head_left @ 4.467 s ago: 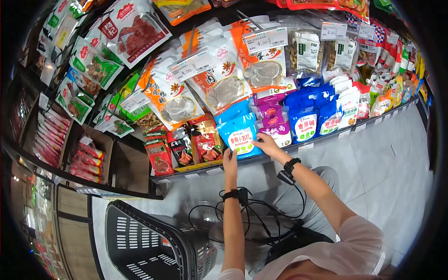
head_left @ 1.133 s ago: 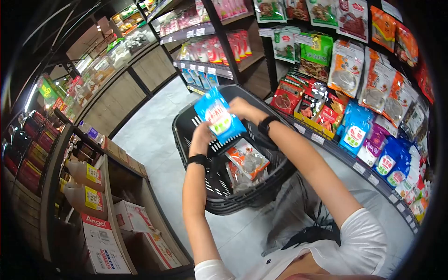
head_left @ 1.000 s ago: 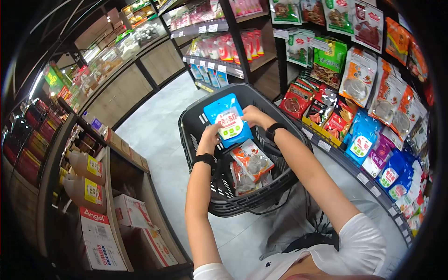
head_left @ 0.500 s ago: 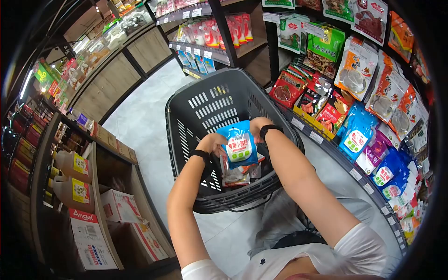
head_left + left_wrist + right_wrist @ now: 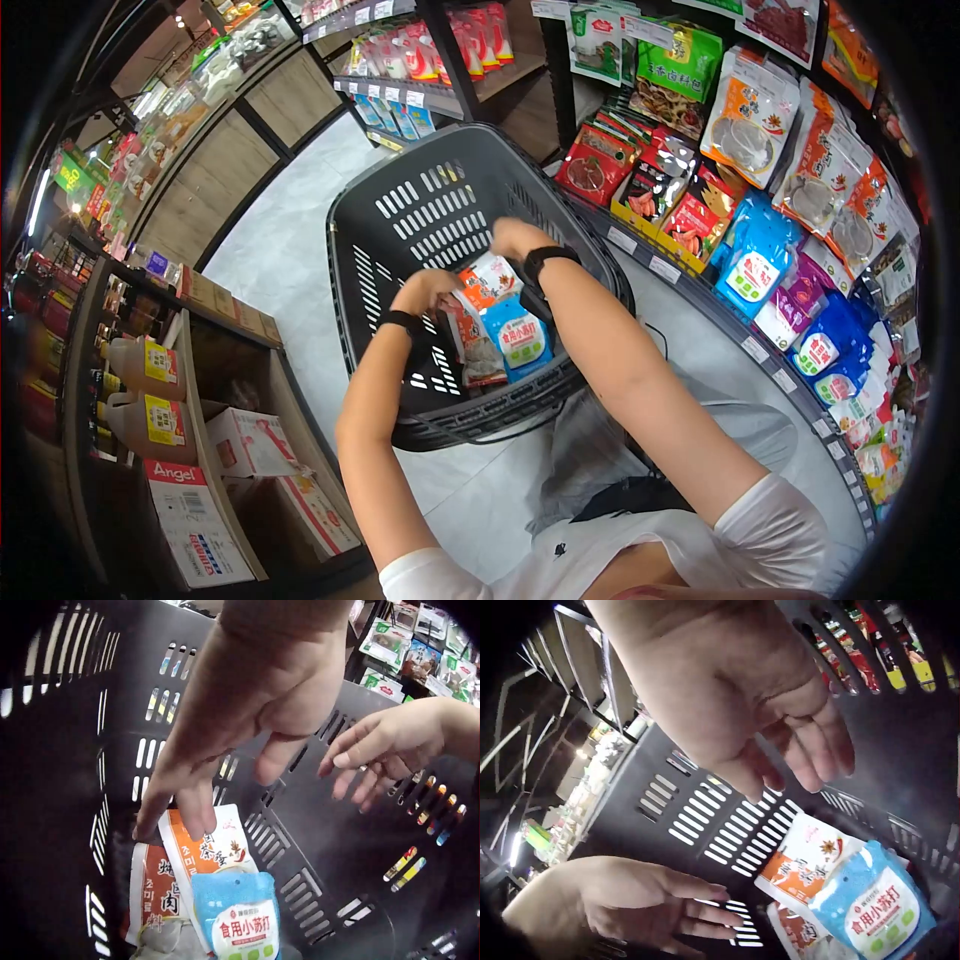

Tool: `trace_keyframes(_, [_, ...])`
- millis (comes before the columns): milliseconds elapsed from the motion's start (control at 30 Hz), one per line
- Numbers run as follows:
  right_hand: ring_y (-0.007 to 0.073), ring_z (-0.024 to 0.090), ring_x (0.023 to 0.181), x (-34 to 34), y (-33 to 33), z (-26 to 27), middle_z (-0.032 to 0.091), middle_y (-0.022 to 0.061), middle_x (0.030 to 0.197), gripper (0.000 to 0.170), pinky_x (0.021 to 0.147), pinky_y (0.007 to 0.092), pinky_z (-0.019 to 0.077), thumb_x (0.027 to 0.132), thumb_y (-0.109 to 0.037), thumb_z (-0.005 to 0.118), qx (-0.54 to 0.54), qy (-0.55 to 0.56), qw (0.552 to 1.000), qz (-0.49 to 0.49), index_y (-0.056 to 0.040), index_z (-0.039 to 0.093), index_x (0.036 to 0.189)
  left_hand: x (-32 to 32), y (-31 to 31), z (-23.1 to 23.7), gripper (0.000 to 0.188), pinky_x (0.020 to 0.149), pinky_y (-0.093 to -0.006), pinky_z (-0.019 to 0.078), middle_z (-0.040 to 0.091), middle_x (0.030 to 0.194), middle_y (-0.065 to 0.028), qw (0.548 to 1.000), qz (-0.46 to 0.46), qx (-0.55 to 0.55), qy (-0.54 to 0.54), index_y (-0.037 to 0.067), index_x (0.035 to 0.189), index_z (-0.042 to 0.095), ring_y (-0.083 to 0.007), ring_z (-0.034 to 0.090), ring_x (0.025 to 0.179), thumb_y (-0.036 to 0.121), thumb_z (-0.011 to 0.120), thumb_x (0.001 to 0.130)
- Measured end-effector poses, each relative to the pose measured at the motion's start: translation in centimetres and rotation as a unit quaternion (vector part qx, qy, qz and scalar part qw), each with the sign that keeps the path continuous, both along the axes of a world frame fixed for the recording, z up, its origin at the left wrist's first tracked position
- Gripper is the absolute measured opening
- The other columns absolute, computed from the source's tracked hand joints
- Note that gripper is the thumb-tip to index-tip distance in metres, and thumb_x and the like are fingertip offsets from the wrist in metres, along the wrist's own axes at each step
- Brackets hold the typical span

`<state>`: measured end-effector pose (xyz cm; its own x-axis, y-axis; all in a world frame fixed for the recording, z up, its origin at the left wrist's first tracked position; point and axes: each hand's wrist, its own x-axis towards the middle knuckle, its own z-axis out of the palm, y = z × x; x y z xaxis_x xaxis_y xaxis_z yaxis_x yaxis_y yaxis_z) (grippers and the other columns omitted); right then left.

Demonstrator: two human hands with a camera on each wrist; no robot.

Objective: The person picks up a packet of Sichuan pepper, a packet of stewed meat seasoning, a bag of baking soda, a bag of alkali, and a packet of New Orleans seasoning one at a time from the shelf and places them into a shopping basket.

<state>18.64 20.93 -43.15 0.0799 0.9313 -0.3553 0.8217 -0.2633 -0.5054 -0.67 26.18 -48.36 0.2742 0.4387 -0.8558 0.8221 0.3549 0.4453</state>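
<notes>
A blue bag of baking soda (image 5: pixel 520 338) lies in the grey shopping basket (image 5: pixel 400 165), label up. Beneath and beside it are orange-and-white seasoning bags (image 5: pixel 490 280), their lower parts covered. My left hand (image 5: pixel 425 292) hangs inside the basket above these bags, its fingers loose with nothing in them. Across from it, my right hand (image 5: pixel 515 240) is near the basket's right wall, also holding nothing. In the right wrist view the fingers of my right hand (image 5: pixel 742 705) hang relaxed, well apart from the baking soda bag.
Shelves of hanging and standing seasoning packets (image 5: pixel 750 125) curve along the right. More blue bags (image 5: pixel 752 262) stand on the low ledge there. At left, a wooden shelf holds jugs (image 5: pixel 150 415) and an Angel box (image 5: pixel 195 525). Grey floor (image 5: pixel 290 235) surrounds the basket.
Both hands carried the blue baking soda bag from the shelf to the basket and lowered it in. They have let it go and drawn apart; it now lies on the other bags.
</notes>
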Motion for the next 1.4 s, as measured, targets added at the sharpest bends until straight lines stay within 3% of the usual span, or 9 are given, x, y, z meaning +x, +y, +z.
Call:
trace_keyframes(133, [0.031,0.062,0.085,-0.7,1.6,0.6,0.062,0.0216,0.09,0.027,0.073,0.0395,0.0493,0.072,-0.013,0.058,0.246,0.072,0.964,-0.072,0.0027,0.059,0.094,1.1,-2.5,6.3,0.026,0.087,-0.0505,0.0313,0.06,0.094,-0.0035,0.997,0.034,0.068,-0.007,0.014,0.103,0.055,-0.021,0.056,0.092,0.031,0.052,0.084])
trace_keyframes(233, [0.0223,0.058,0.063,-1.5,-3.3,6.6,0.061,0.0155,0.084,0.032,0.063,0.0335,0.0507,0.079,-0.018,0.056,0.222,0.496,0.823,-0.167,0.0003,0.05,0.105,0.2,-0.8,7.5,0.022,0.089,-0.0549,0.0299,0.06,0.095,-0.0037,0.99,0.078,0.09,-0.074,0.013,0.1,0.054,-0.0229,0.057,0.089,0.028,0.051,0.084])
trace_keyframes(400, [0.0173,0.056,0.073,2.9,-11.6,11.8,0.057,0.0126,0.091,0.038,0.071,0.0332,0.0491,0.084,-0.021,0.054,0.24,0.658,0.71,-0.074,-0.0049,0.04,0.115,-0.9,-4.3,13.6,0.027,0.074,-0.0269,0.0441,0.06,0.097,0.001,0.956,0.043,0.216,-0.192,0.012,0.109,0.052,-0.0097,0.056,0.085,0.027,0.051,0.086])
trace_keyframes(600, [0.0151,0.056,0.083,12.1,-28.0,12.5,0.057,0.0079,0.093,0.024,0.074,0.0298,0.047,0.087,-0.018,0.052,0.316,0.625,0.709,-0.082,-0.0045,0.05,0.107,-0.9,-13.5,21.8,0.034,0.079,-0.0249,0.0398,0.058,0.1,-0.0037,0.855,0.0,0.436,-0.281,0.01,0.113,0.054,-0.0125,0.054,0.091,0.032,0.051,0.087])
trace_keyframes(800, [0.013,0.057,0.083,19.0,-46.1,2.4,0.057,0.0046,0.088,0.016,0.073,0.0289,0.0477,0.088,-0.016,0.05,0.279,0.558,0.709,-0.327,-0.0048,0.053,0.099,1.3,-29.4,25.0,0.022,0.074,-0.0328,0.0435,0.059,0.088,-0.0176,0.665,-0.084,0.73,-0.136,-0.004,0.104,0.052,-0.0272,0.058,0.082,0.006,0.051,0.085])
trace_keyframes(1000, [0.0127,0.053,0.074,21.7,-60.5,-3.6,0.056,0.0047,0.086,0.013,0.071,0.027,0.0458,0.087,-0.013,0.049,0.401,0.523,0.552,-0.511,-0.006,0.054,0.095,5.6,-40.0,24.3,0.019,0.075,-0.0298,0.0439,0.061,0.086,-0.0145,0.599,-0.245,0.729,-0.223,-0.005,0.094,0.058,-0.023,0.06,0.081,0.0,0.054,0.077])
trace_keyframes(1067, [0.0127,0.052,0.071,21.7,-63.1,-5.7,0.055,0.0043,0.083,0.012,0.07,0.0273,0.0451,0.086,-0.012,0.048,0.445,0.512,0.495,-0.543,-0.0058,0.054,0.094,7.4,-41.1,23.3,0.019,0.071,-0.0276,0.0447,0.061,0.081,-0.0133,0.689,-0.225,0.615,-0.309,-0.004,0.091,0.059,-0.0214,0.061,0.075,-0.004,0.054,0.073])
trace_keyframes(1233, [0.0118,0.05,0.069,20.2,-64.4,-8.7,0.055,0.0039,0.082,0.011,0.069,0.0266,0.0439,0.086,-0.011,0.047,0.476,0.501,0.4,-0.602,-0.0049,0.054,0.093,15.0,-41.9,19.7,0.014,0.063,-0.0233,0.0446,0.063,0.075,-0.0117,0.706,-0.256,0.558,-0.353,-0.004,0.087,0.061,-0.0162,0.061,0.068,-0.003,0.059,0.073])
trace_keyframes(1400, [0.0108,0.049,0.069,20.5,-63.5,-8.6,0.055,0.0035,0.081,0.011,0.068,0.0249,0.0426,0.087,-0.012,0.046,0.481,0.471,0.439,-0.595,-0.005,0.054,0.091,21.6,-40.7,16.6,0.011,0.062,-0.0253,0.0441,0.063,0.077,-0.0094,0.758,-0.277,0.439,-0.396,0.001,0.089,0.062,-0.0156,0.06,0.067,0.006,0.059,0.079])
